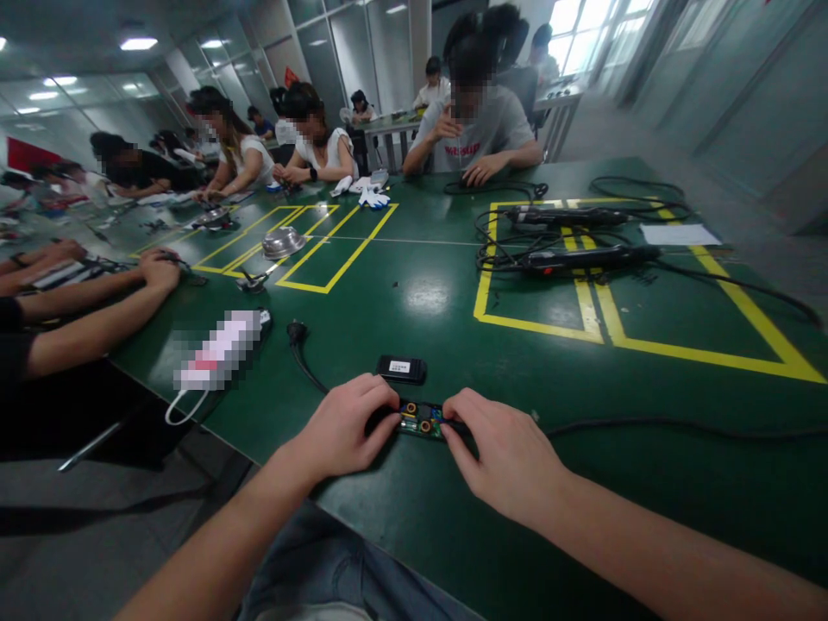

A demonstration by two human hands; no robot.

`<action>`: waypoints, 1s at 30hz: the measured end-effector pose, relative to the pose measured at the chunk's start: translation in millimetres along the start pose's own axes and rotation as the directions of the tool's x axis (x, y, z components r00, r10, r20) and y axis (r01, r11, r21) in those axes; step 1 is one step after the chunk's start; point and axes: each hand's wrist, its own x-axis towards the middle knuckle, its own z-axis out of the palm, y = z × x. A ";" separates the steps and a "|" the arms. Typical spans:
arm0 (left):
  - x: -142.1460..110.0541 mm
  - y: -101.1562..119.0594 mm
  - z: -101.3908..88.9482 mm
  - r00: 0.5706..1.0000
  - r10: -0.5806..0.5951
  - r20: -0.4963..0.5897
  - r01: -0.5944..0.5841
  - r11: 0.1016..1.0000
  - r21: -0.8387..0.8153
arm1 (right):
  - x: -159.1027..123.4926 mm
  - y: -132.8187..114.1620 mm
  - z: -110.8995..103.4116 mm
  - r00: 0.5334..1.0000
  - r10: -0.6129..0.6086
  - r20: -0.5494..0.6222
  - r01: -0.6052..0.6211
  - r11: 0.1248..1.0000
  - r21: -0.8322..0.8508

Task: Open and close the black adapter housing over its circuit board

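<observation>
A small green circuit board (419, 420) with copper ring coils lies in a narrow black casing near the table's front edge. My left hand (353, 423) is closed at its left end, thumb and fingers pinching there. My right hand (501, 448) pinches the right end, where a black cable (647, 423) runs off to the right. Just behind the board rests a black cover (401, 369) with a white label. From beside my left hand a black cord leads to a power plug (296, 331). My fingertips hide both ends of the board.
Two black pen-shaped tools (588, 257) with cables lie at the right inside yellow tape lines. To the left are a white pouch-like item (220, 349) and a metal bowl (283, 243). A co-worker's arms (97, 315) reach in at left; several people sit across the green table (433, 297).
</observation>
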 end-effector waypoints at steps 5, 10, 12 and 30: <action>1.1 -2.6 3.3 0.999 -0.036 -0.026 0.035 0.999 -0.039 | -1.3 1.2 1.6 0.999 0.028 -0.029 -0.027 0.999 0.017; 1.3 -2.9 2.9 0.995 -0.007 -0.098 -0.001 0.997 -0.078 | -2.3 0.8 1.2 0.998 0.031 -0.052 -0.030 0.999 0.021; 1.7 -2.2 1.2 0.990 0.004 -0.138 -0.021 0.993 -0.117 | -2.3 0.0 0.1 0.998 0.027 -0.065 -0.025 0.999 0.037; 20.7 -24.3 6.1 0.950 -0.237 -0.203 0.227 0.971 -0.073 | 2.7 1.6 3.6 0.996 0.030 -0.087 -0.028 0.999 0.024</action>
